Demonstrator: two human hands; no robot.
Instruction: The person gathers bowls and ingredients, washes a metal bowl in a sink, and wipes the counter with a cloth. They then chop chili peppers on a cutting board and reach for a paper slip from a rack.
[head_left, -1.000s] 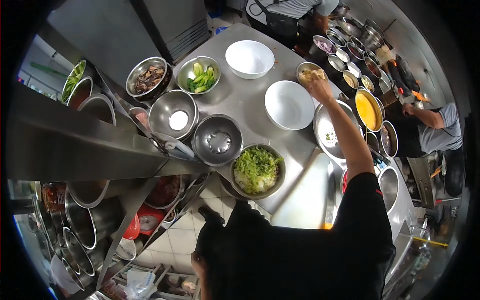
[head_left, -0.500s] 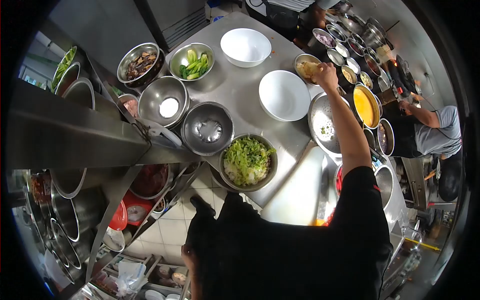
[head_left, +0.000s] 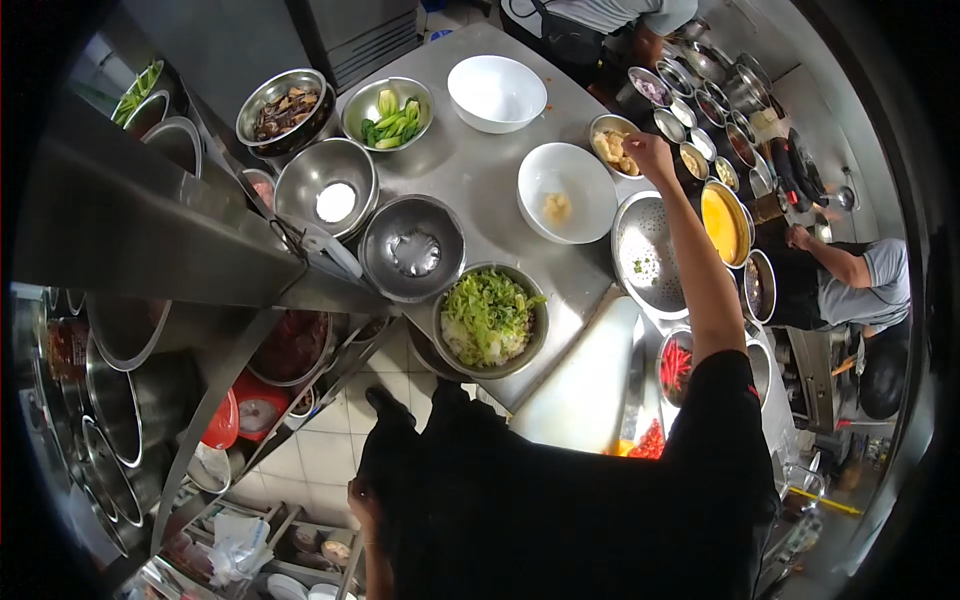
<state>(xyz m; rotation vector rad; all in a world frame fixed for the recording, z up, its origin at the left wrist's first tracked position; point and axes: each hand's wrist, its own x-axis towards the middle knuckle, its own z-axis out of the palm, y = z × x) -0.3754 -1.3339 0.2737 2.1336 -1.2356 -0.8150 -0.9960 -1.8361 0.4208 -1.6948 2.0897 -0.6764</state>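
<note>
My right hand (head_left: 648,158) reaches over the near rim of a small metal bowl of pale yellow chunks (head_left: 610,146). Its fingers are drawn together at the chunks, and what they grip is hidden. Just left of it stands a large white bowl (head_left: 540,165) with a small heap of similar yellow pieces (head_left: 557,207) at its bottom. A perforated metal colander (head_left: 640,215) with bits of green and white lies under my right forearm. My left hand (head_left: 365,505) hangs low at my side, away from the table; its fingers are partly hidden.
On the steel table (head_left: 480,185) are another white bowl (head_left: 497,95), bok choy (head_left: 392,122), a bowl of shredded greens (head_left: 490,315), a white cutting board (head_left: 580,390) and red chillies (head_left: 676,365). A steel post (head_left: 190,270) stands left. Two co-workers are across the table.
Yellow pieces now lie in the nearer white bowl, which held none before. My right hand is still at the bowl of chunks, slightly lower. The view has shifted a little.
</note>
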